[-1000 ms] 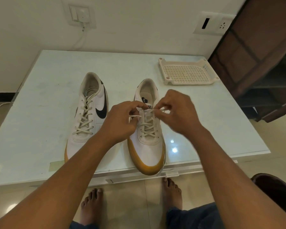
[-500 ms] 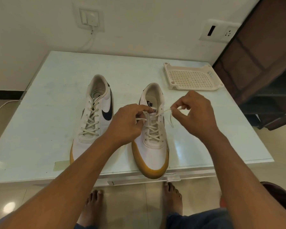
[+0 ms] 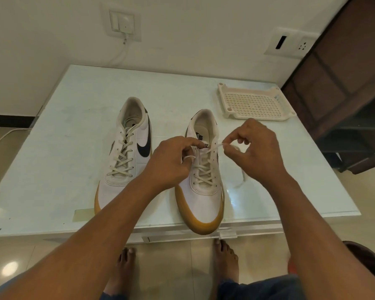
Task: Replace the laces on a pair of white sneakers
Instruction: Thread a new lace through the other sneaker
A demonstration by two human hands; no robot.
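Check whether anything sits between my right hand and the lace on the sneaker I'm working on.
Nothing visible does. The right hand pinches the lace beside the top eyelets of the sneaker; the left hand holds its other part, and the perforated tray lies apart, farther back.

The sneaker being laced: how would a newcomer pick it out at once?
On the pale table, two white sneakers stand side by side. It is the sneaker nearer the perforated tray. Unlike the other sneaker, its lace is held by the left hand and right hand.
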